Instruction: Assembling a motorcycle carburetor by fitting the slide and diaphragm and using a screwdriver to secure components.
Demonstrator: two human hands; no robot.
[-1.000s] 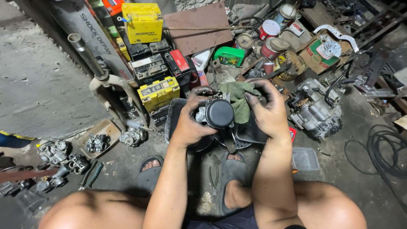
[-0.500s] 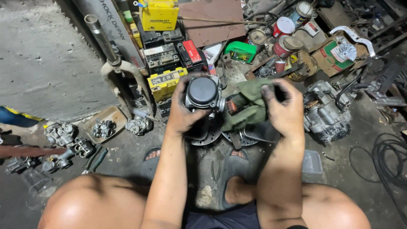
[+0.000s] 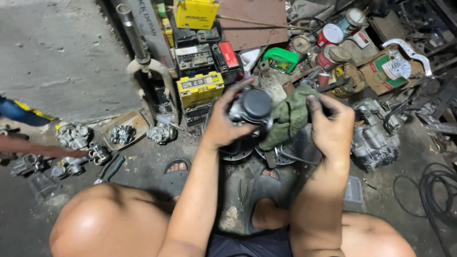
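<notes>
My left hand (image 3: 223, 126) gripped the carburetor (image 3: 251, 108), now raised chest-high, clear of the wheel hub (image 3: 238, 151) it sat over a second before. Right hand (image 3: 332, 127) closed on the green rag (image 3: 288, 115), pressed against it. Yellow battery (image 3: 200, 88) beyond.

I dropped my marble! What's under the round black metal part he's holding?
Under the round black metal part lie grey metal discs on the floor. The left hand covers much of them.
</notes>
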